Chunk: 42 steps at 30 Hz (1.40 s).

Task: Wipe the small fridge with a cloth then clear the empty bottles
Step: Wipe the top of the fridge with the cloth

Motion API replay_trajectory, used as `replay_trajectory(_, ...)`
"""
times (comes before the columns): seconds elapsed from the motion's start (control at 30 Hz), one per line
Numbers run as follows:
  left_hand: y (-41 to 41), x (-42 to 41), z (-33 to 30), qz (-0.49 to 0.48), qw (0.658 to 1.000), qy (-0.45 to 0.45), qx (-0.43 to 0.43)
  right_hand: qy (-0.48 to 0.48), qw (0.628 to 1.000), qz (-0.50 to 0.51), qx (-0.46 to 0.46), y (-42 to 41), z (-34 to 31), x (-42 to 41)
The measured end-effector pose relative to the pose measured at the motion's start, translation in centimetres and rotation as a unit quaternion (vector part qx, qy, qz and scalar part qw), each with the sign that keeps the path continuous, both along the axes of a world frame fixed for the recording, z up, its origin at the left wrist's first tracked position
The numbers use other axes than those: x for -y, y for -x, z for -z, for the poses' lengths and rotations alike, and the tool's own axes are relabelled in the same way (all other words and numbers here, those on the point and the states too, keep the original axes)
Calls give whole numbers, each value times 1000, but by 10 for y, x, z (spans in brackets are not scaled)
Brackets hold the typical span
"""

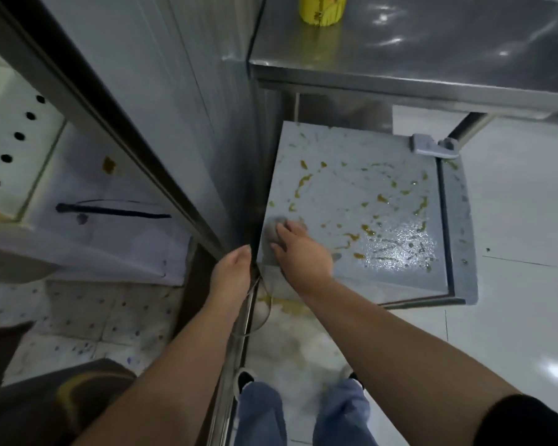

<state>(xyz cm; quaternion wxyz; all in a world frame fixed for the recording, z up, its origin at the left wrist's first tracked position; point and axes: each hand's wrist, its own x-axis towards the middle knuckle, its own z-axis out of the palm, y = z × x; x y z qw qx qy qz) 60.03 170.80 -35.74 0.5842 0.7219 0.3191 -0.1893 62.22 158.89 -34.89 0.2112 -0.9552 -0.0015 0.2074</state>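
**A:** so what's closest? Both bare forearms reach forward over blue jeans. The left hand (pixel 231 268) is curled around the edge of the tall steel cabinet door (pixel 161 175).

**B:** and the right hand (pixel 298 252)? Fingers spread, pressing a small grey cloth (pixel 273 235) flat on the near-left corner of the small grey fridge's top (pixel 361 201), which is smeared with yellow-brown spills.

**A:** furthest back, a yellow bottle (pixel 322 9) stands on the steel tabletop (pixel 432 49).
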Motion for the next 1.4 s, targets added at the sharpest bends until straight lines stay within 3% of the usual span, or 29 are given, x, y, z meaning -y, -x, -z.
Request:
replay_trajectory(0.23, -9, 8, 22, -38, 999, 10, 4, 65, 985, -158, 9, 23, 8, 18)
replay_trajectory(0.47, -42, 30, 23, -111, 993, 14, 41, 43, 998, -43, 10, -17, 16, 2)
replay_trajectory(0.7, -48, 44, 26, -226, 962, 147, 38, 31, 974, -223, 15, -10, 1, 32)
replay_trajectory(0.93, -61, 51, 37, -292, 956, 21, 6, 53, 988, -140, 37, -67, 11, 17)
replay_trajectory(1.07, -59, 56, 35, -261, 964, -54, 6, 53, 970, -236, -35, -48, 3, 22)
replay_trajectory(1.13, -59, 56, 35, -237, 967, -90, 5, 51, 968, -236, -63, -42, 2, 38)
replay_trajectory(1.27, -61, 57, 39, -209, 968, -135, -13, 76, 979, -179, 54, -74, 13, 49)
replay_trajectory(1.4, -63, 60, 38, -198, 965, -173, -18, 75, 983, -146, 84, -106, 27, 26)
